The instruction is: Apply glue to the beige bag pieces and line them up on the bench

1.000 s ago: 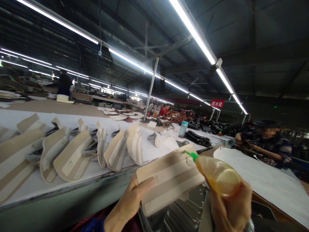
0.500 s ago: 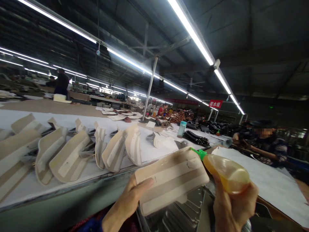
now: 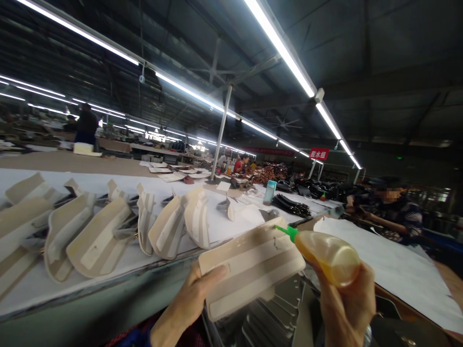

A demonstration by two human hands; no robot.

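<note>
"So, where is the beige panel (image 3: 249,272)?"

"Up in the air, just in front of the near edge of the table (image 3: 240,229), tilted so that its striped face shows. The left hand (image 3: 190,294) has it by the left end."

"How do the fingers sit?"

"The thumb presses flat on the face, clamping the panel; the other fingers are hidden behind it."

"And the right hand (image 3: 347,301)?"

"Closed round a squeeze bottle (image 3: 329,255) with amber liquid in it. The bottle lies nearly level, its green nozzle (image 3: 289,233) pointing left over the panel's upper right corner. Whether the tip touches, I cannot tell."

"What's on the table?"

"Curved beige pieces (image 3: 101,241) stand in a row along the near edge, from the left end to about the middle. Towards the right edge a teal-lidded bottle (image 3: 269,193) stands just beside a pile of dark strips (image 3: 292,205)."

"Anything else close?"

"Below the panel, stacked flat pieces (image 3: 265,323), partly covered by it. To the right, a large white sheet (image 3: 394,265), with a co-worker (image 3: 408,217) seen beyond its far edge."
</note>
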